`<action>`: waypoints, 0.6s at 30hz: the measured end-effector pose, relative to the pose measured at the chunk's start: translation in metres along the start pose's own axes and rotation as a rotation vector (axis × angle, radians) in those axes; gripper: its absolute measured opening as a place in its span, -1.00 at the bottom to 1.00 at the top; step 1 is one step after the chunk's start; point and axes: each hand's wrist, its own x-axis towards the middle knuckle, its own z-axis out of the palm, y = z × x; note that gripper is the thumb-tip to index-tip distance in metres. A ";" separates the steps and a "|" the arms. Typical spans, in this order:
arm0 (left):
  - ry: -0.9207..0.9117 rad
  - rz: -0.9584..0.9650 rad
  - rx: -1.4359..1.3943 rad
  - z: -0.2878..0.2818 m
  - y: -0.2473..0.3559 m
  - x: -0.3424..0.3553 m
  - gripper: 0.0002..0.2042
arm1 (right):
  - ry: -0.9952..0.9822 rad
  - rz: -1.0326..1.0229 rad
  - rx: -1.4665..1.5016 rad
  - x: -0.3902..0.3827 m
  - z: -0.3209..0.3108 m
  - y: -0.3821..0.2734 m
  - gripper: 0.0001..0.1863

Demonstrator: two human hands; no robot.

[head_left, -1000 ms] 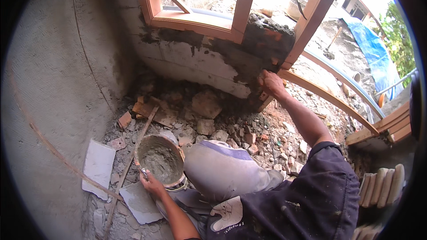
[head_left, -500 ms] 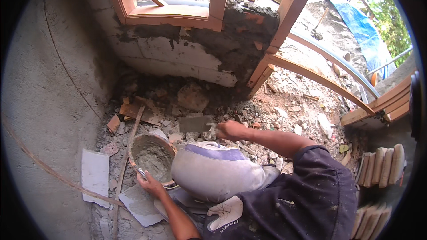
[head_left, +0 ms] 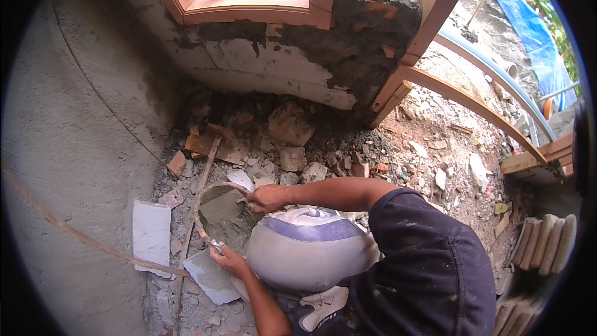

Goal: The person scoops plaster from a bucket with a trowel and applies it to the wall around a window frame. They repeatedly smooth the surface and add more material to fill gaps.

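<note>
The bucket (head_left: 202,231) stood amid rubble (head_left: 311,173), the left hand (head_left: 231,261) closed at its rim, seemingly to steady it. Inside, the trowel (head_left: 222,207) blade lay over mortar (head_left: 235,231), its handle firmly in the right hand's (head_left: 267,198) closed grip, probably for control.

Pale lettering (head_left: 321,322), beside white print (head_left: 324,303), on dark shirt (head_left: 423,255)

Bucket (head_left: 201,231) partly hidden behind knee (head_left: 311,252)

We see grey mud (head_left: 235,227), a blue sheet (head_left: 528,28), pinky-brown window wood (head_left: 258,15), a dark shirt (head_left: 429,261) and pale pants (head_left: 305,264) with a purple stripe (head_left: 311,230).
</note>
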 end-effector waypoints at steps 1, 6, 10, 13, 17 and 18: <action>-0.011 -0.005 -0.008 -0.002 -0.001 0.000 -0.57 | 0.083 -0.034 0.113 -0.016 -0.006 0.008 -0.55; 0.019 0.013 -0.020 0.001 -0.003 0.001 -0.57 | 0.644 0.613 0.486 -0.124 -0.018 0.080 -0.55; 0.046 0.033 -0.041 0.007 -0.006 0.011 -0.57 | 0.786 0.961 0.440 -0.179 -0.015 0.163 -0.53; 0.037 0.012 -0.013 0.005 -0.005 0.014 -0.57 | 0.487 0.789 -0.017 -0.179 -0.004 0.215 -0.64; 0.020 0.060 0.003 -0.001 0.005 0.010 -0.58 | 0.393 0.566 -0.254 -0.157 0.001 0.243 -0.72; 0.012 0.037 0.027 -0.002 0.008 0.008 -0.58 | 0.397 0.503 -0.321 -0.154 0.000 0.242 -0.74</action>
